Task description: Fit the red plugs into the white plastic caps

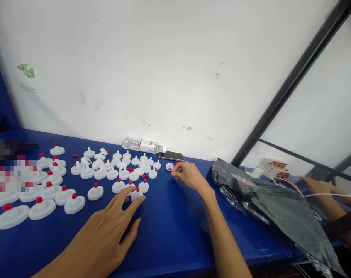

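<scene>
Many white round lids with nozzles stand on the blue table [175, 220]. Those at the left and front, such as one white lid [95, 192], carry red tips; most in the middle group, such as another lid [87, 172], have bare nozzles. My left hand [111, 224] reaches over the front lids, fingers apart, its fingertips at a red-tipped lid [137, 195]. Farther right, my right hand [187, 175] has its fingertips pinched beside a small white cap [169, 166] with red bits in it. Whatever is between those fingertips is too small to make out.
A clear bottle [143, 146] lies along the white wall, next to a dark phone [171, 156]. Loose red tips [130, 170] lie among the lids. A grey plastic bag [259, 193] covers the right side, beside a black metal frame [291, 87]. Another person's arm [326, 193] shows far right.
</scene>
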{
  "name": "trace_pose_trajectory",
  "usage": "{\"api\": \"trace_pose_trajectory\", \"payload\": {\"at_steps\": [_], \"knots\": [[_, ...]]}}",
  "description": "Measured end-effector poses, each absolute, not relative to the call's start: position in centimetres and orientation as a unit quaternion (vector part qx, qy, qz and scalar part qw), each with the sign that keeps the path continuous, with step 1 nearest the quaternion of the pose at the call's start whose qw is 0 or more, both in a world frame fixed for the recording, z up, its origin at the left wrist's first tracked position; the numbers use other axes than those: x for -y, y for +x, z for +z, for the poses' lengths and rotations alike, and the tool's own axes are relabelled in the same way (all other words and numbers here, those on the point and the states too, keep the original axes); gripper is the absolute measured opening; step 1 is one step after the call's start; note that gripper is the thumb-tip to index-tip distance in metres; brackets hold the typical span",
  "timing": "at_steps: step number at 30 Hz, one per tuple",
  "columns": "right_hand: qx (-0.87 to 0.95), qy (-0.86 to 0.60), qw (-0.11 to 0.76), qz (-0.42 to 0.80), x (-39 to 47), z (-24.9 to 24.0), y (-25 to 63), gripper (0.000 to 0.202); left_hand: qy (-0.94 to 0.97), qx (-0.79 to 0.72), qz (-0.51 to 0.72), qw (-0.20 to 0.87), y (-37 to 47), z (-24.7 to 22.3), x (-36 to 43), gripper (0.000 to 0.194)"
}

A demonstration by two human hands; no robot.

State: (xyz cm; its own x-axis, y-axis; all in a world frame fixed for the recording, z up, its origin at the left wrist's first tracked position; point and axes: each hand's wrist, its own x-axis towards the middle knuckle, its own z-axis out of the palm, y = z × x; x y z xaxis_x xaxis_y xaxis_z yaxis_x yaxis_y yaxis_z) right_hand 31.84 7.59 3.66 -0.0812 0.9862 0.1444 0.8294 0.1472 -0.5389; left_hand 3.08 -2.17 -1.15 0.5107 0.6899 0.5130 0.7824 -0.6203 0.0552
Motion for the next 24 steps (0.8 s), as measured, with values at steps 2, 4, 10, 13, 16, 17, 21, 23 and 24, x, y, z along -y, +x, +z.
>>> {"api": "trace_pose_trajectory", "payload": {"at_steps": [2,4,10,13,16,17,21,23,24], "knots": [[0.710,-0.629,0.293,0.124,-8.2,3.4,31.8,0.009,-0.864,0.426,-0.253,0.087,3.1,-1.1,2.1,0.049],[0.709,-0.618,0.326,0.096,-8.8,2.9,31.6,0.010,-0.864,0.425,-0.255,0.086,3.0,-1.0,2.0,0.050],[0.725,-0.597,0.330,0.092,-9.7,1.6,30.8,0.006,-0.854,0.429,-0.281,0.084,3.1,-0.7,1.5,0.049],[0.726,-0.598,0.325,0.097,-9.6,1.5,30.5,0.005,-0.845,0.424,-0.316,0.086,3.1,-1.1,1.4,0.045],[0.730,-0.591,0.328,0.097,-9.5,1.8,30.3,0.005,-0.844,0.420,-0.325,0.076,3.0,-1.5,1.4,0.043],[0.731,-0.588,0.331,0.097,-9.4,1.9,30.3,0.006,-0.844,0.422,-0.323,0.073,2.9,-1.6,1.4,0.042],[0.735,-0.580,0.336,0.102,-9.2,2.2,30.3,0.006,-0.846,0.423,-0.317,0.070,2.9,-1.6,1.5,0.041],[0.737,-0.577,0.336,0.109,-9.2,2.2,30.3,0.007,-0.847,0.420,-0.318,0.067,3.0,-1.4,1.4,0.041],[0.737,-0.574,0.338,0.112,-9.1,2.2,30.3,0.007,-0.847,0.419,-0.320,0.067,3.0,-1.4,1.4,0.041]]}}
